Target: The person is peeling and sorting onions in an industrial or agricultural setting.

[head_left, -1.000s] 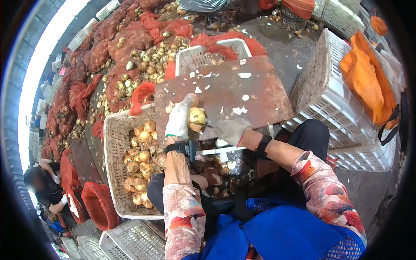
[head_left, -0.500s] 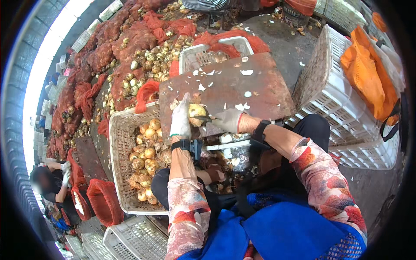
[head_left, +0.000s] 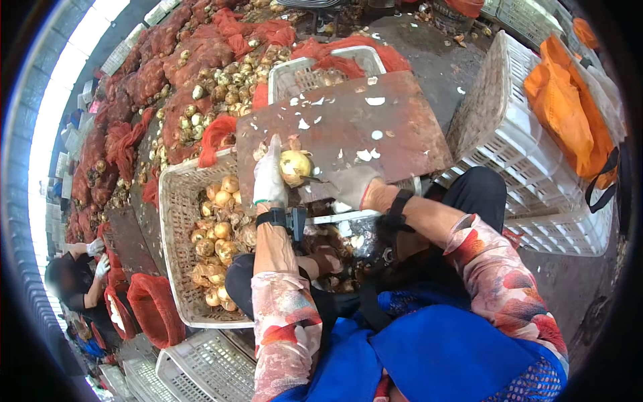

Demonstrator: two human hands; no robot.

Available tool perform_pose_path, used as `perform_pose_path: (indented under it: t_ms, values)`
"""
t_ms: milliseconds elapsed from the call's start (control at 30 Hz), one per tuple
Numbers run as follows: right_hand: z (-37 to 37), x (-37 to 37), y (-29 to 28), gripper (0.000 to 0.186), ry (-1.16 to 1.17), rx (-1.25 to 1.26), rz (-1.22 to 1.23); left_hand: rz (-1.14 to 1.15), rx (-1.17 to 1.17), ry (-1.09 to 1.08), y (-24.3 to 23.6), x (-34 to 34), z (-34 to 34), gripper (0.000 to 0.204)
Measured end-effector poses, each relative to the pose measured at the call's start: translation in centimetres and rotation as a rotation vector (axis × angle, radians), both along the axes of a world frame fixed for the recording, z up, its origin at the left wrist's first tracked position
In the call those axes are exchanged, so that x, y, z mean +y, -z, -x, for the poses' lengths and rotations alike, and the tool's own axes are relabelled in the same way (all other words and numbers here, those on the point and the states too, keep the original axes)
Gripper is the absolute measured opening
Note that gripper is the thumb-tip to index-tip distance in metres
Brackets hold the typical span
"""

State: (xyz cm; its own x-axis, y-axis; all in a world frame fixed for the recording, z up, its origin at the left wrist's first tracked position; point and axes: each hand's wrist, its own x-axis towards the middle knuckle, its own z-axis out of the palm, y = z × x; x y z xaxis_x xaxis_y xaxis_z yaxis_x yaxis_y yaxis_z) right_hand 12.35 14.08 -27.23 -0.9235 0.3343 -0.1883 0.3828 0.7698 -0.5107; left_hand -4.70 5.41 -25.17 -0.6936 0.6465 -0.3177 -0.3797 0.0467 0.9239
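My left hand (head_left: 270,174), in a white glove, holds a yellow onion (head_left: 295,168) at the lower left of a stained brown board (head_left: 406,127). My right hand (head_left: 351,186), in a greyish glove, grips a knife (head_left: 313,179) whose blade lies against the onion's lower right side; its handle is mostly hidden. White slices and peel scraps (head_left: 375,101) are scattered on the board. Left of it, a white plastic crate (head_left: 173,221) is filled with onions (head_left: 221,231).
Stacked white crates (head_left: 499,114) with orange cloth (head_left: 562,114) stand at right. Another crate (head_left: 281,70) sits behind the board. Red mesh sacks (head_left: 151,80) and loose onions cover the floor at left. At far left a gloved co-worker (head_left: 70,281) works beside red sacks (head_left: 157,308).
The co-worker has raised both hands beside a red sack. My hands stay on the onion and knife with little movement; the whole view has shifted slightly.
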Motion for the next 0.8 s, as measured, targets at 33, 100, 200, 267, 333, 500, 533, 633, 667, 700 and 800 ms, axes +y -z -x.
perform_pose_path:
  t_ms: [33, 100, 200, 267, 333, 500, 533, 633, 667, 700, 800]
  values:
    - [0.2, 0.6, -0.3, 0.034, -0.043, -0.123, -0.055, 0.044, -0.023, 0.026, -0.3, -0.2, 0.0, 0.047]
    - [0.3, 1.3, -0.5, 0.032, -0.126, -0.081, -0.101, 0.153, 0.057, 0.088, -3.1, -0.4, -0.5, 0.043]
    - [0.6, 0.7, -4.2, 0.026, -0.174, -0.150, -0.149, 0.302, 0.357, 0.271, -3.2, -0.2, -0.1, 0.034]
    - [1.0, 0.8, -4.2, 0.027, -0.200, -0.160, -0.140, 0.220, 0.312, 0.233, -1.0, -0.3, 0.7, 0.033]
    - [1.7, 1.4, -2.9, 0.032, -0.200, -0.255, -0.101, 0.140, 0.165, 0.264, -2.3, -0.5, 0.1, 0.031]
    - [2.7, 1.2, -1.1, 0.034, -0.107, -0.178, 0.069, 0.162, 1.025, 0.523, 3.3, -1.8, 5.2, 0.044]
    - [3.1, 1.8, -1.1, 0.037, -0.147, -0.166, 0.099, 0.207, 0.609, 0.494, 2.5, -1.2, 4.7, 0.044]
    - [3.4, 3.1, -0.1, 0.046, -0.219, -0.119, 0.157, 0.220, 0.276, 0.290, 1.5, -0.4, 3.8, 0.035]
    - [3.4, 3.4, 0.3, 0.046, -0.211, -0.123, 0.203, 0.223, 0.277, 0.293, 1.6, -0.3, 3.7, 0.035]
    - [3.5, 3.3, -0.1, 0.046, -0.210, -0.125, 0.249, 0.284, 0.333, 0.300, 1.6, -0.4, 3.7, 0.035]
    - [3.7, 2.1, -0.6, 0.046, -0.246, -0.276, 0.331, 0.242, 0.697, 0.421, 1.4, -1.5, 3.2, 0.036]
